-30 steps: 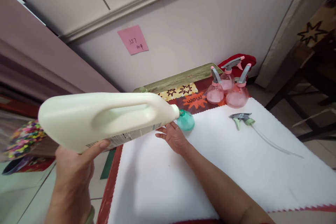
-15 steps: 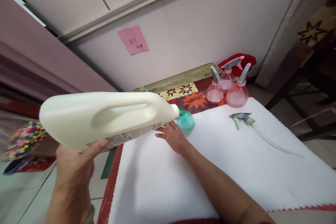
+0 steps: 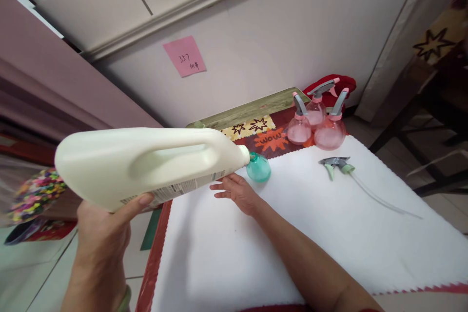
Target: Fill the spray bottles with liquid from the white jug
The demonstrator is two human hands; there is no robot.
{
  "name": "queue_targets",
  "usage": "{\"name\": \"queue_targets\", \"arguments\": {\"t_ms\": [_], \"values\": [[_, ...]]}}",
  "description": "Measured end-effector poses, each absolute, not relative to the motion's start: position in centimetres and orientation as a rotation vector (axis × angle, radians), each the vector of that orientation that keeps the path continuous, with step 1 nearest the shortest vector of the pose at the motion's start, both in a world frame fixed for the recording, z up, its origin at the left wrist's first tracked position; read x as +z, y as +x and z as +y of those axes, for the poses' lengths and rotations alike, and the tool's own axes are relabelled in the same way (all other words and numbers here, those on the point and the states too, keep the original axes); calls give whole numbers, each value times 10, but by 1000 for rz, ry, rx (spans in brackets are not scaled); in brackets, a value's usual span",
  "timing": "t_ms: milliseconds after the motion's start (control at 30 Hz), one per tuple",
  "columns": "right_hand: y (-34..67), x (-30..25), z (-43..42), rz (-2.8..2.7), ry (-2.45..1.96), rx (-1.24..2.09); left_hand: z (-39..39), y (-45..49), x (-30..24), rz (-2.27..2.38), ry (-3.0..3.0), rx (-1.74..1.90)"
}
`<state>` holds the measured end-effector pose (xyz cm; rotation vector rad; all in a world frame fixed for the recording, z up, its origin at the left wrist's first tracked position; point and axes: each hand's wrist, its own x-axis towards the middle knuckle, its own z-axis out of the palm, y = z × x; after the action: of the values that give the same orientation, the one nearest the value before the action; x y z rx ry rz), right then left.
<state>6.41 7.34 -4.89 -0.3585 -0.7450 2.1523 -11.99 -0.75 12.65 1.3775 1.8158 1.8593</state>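
A large cream-white jug point(image 3: 106, 161) with a moulded handle lies nearly level in the air, its mouth pointing right. My left hand point(image 3: 106, 234) is wrapped around its lower side, thumb on the label. The jug's mouth meets the neck of a small green bottle point(image 3: 259, 167) standing on the white-covered table. Under the jug's neck is my right hand point(image 3: 237, 194), fingers spread and holding nothing; whether it touches the jug I cannot tell. A grey and green spray head point(image 3: 339, 165) with a long clear tube lies to the right of the bottle.
Three pink spray bottles point(image 3: 330, 132) stand at the table's back right corner, before a red object point(image 3: 345, 83). A wall with a pink note point(image 3: 185, 56) rises behind the white table cover point(image 3: 234, 263). Colourful flowers point(image 3: 38, 195) are at the left, a dark stool point(image 3: 413, 117) at the right.
My right hand has shifted slightly left and its fingers have spread, away from the green bottle. The jug and my left hand stay nearly as they were.
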Motion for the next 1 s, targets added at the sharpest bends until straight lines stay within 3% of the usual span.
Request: {"name": "queue_targets", "arguments": {"t_ms": [333,1000], "values": [[62,-58,66,-1268,-440,2407,-9,-128,125,1861,1381,1803],[61,-65,68,-1303,-481,2356,-3,-122,134,1854,1419,1800]]}}
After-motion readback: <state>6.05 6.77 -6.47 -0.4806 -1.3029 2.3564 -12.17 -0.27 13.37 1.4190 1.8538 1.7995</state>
